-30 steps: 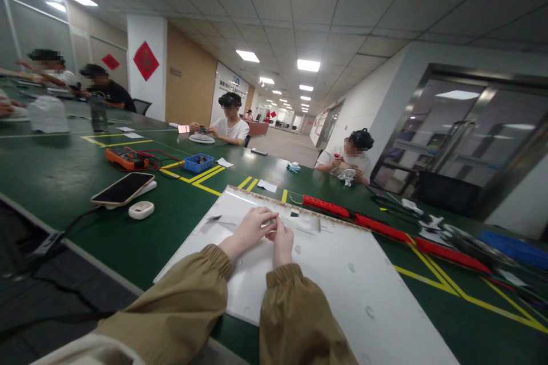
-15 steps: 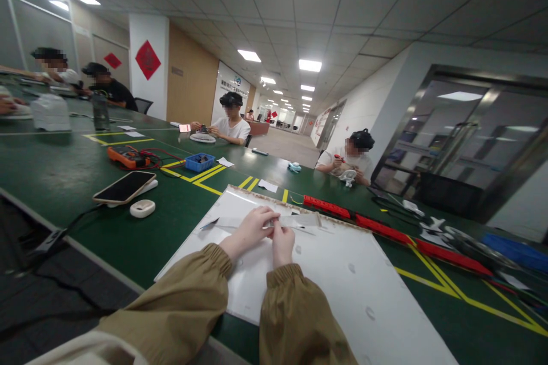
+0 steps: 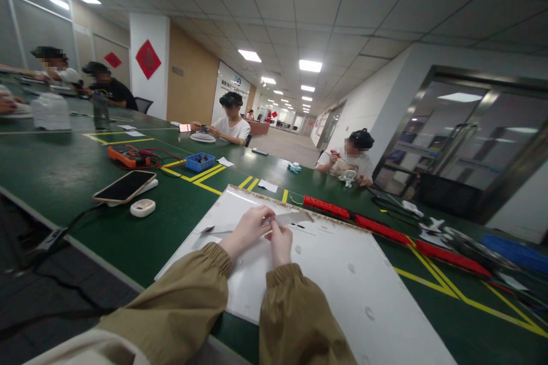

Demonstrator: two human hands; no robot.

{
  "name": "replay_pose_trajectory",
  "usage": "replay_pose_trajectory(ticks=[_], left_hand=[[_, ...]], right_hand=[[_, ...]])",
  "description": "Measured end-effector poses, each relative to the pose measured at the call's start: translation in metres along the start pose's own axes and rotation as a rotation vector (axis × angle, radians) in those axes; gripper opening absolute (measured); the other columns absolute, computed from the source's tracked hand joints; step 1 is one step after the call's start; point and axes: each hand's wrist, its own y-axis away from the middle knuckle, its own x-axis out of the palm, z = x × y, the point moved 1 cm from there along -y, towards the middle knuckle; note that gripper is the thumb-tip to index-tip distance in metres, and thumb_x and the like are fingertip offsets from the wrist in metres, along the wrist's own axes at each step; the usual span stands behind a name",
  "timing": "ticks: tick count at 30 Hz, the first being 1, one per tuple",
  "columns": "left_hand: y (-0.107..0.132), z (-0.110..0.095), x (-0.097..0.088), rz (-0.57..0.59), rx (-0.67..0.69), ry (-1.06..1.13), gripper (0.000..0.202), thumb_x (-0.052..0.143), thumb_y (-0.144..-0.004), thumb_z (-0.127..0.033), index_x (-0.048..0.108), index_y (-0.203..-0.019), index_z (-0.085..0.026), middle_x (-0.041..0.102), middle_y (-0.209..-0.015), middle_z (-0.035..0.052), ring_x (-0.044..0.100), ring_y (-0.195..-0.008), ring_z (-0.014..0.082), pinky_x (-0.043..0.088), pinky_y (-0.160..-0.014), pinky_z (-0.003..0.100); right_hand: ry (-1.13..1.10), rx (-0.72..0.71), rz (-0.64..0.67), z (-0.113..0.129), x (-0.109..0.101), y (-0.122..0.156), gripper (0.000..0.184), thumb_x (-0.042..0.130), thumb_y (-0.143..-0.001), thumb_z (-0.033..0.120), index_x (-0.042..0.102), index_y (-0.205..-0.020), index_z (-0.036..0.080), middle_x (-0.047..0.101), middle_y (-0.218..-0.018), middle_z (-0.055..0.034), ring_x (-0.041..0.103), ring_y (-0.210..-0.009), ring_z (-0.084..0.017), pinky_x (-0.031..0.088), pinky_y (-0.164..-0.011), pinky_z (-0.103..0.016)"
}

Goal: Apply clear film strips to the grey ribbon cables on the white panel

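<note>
My left hand (image 3: pixel 250 227) and my right hand (image 3: pixel 280 241) meet over a large white board (image 3: pixel 334 285). Fingers of both are pinched around a thin, pale grey strip (image 3: pixel 294 217). One length of it sticks out to the right of my fingertips. Another pale piece with a dark, bent end shows left of my left hand; whether it belongs to the same strip I cannot tell. The spot where the fingertips grip is hidden. Small dark marks lie on the board just right of my right hand.
Along the board's far edge runs a red power strip (image 3: pixel 381 228). To the left are a phone (image 3: pixel 125 187), a small white case (image 3: pixel 142 208), an orange multimeter (image 3: pixel 128 155) and a blue tray (image 3: pixel 200 162). Co-workers sit across the green table (image 3: pixel 85 182).
The strip's right-hand length has tilted and shifted slightly left, and its end looks different. Both hands have moved only a little. The co-worker at right has lifted a red-handled tool.
</note>
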Motion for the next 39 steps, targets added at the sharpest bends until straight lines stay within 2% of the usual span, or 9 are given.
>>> replay_pose_trajectory(ticks=[4,8,15,21,26,33,36,39], left_hand=[[0.001,0.002,-0.001,0.017,-0.046,0.026,0.009,0.061,-0.077,-0.018,0.059,-0.086,-0.018,0.064,-0.084,0.0016,0.059,-0.079,0.0173,0.044,-0.072,0.027],[0.000,0.003,-0.001,0.012,-0.088,0.048,0.005,0.060,-0.076,-0.019,0.059,-0.081,-0.018,0.065,-0.079,0.0003,0.060,-0.076,0.0167,0.043,-0.069,0.026],[-0.002,0.013,-0.005,-0.006,-0.160,0.033,0.010,0.056,-0.073,-0.009,0.062,-0.073,-0.017,0.067,-0.071,0.0008,0.062,-0.069,0.0164,0.043,-0.065,0.024],[-0.003,0.010,-0.006,-0.049,-0.160,-0.043,0.010,0.059,-0.073,-0.011,0.065,-0.076,-0.018,0.069,-0.075,0.0022,0.060,-0.076,0.0190,0.042,-0.074,0.028],[-0.003,0.004,-0.004,-0.072,-0.110,-0.115,0.008,0.059,-0.075,-0.010,0.062,-0.075,-0.017,0.067,-0.080,0.0028,0.058,-0.082,0.0192,0.038,-0.081,0.031],[-0.002,0.003,-0.001,-0.051,-0.037,-0.086,0.014,0.055,-0.076,-0.005,0.060,-0.076,-0.018,0.063,-0.083,0.0022,0.057,-0.085,0.0185,0.038,-0.080,0.031],[-0.002,0.004,0.001,-0.044,-0.029,-0.062,0.015,0.055,-0.074,-0.004,0.060,-0.077,-0.017,0.062,-0.085,0.0027,0.056,-0.087,0.0190,0.038,-0.080,0.031],[-0.002,0.003,0.001,-0.018,-0.001,0.004,0.010,0.056,-0.076,-0.006,0.060,-0.076,-0.016,0.060,-0.084,0.0033,0.055,-0.083,0.0180,0.040,-0.076,0.029]], right_hand=[[-0.024,0.012,0.028,0.001,0.000,0.001,0.026,0.062,-0.066,0.036,0.066,-0.065,0.011,0.061,-0.051,-0.0016,0.053,-0.038,-0.013,0.040,-0.040,-0.023],[-0.063,0.012,0.054,0.003,0.002,0.003,0.027,0.063,-0.066,0.037,0.066,-0.071,0.010,0.062,-0.055,-0.0007,0.050,-0.037,-0.010,0.039,-0.039,-0.021],[-0.150,0.069,0.137,0.011,0.008,0.010,0.038,0.071,-0.057,0.046,0.060,-0.068,0.011,0.060,-0.052,-0.0008,0.047,-0.036,-0.009,0.036,-0.037,-0.021],[-0.157,0.036,0.163,0.010,0.009,0.011,0.046,0.070,-0.057,0.053,0.058,-0.074,0.012,0.061,-0.057,-0.0011,0.048,-0.036,-0.009,0.038,-0.038,-0.021],[-0.164,0.016,0.160,0.010,0.010,0.012,0.047,0.070,-0.056,0.056,0.055,-0.072,0.015,0.056,-0.058,0.0024,0.048,-0.037,-0.008,0.040,-0.038,-0.021],[-0.109,-0.138,0.182,0.013,0.010,0.018,0.055,0.066,-0.065,0.054,0.056,-0.098,0.011,0.062,-0.092,-0.0095,0.060,-0.070,-0.018,0.049,-0.045,-0.024],[-0.110,-0.130,0.150,0.013,0.009,0.019,0.057,0.064,-0.067,0.054,0.054,-0.104,0.012,0.061,-0.100,-0.0116,0.060,-0.077,-0.020,0.050,-0.049,-0.025],[-0.133,-0.064,0.065,0.011,0.009,0.017,0.063,0.063,-0.068,0.055,0.050,-0.112,0.013,0.062,-0.096,-0.0107,0.060,-0.074,-0.019,0.050,-0.051,-0.024]])
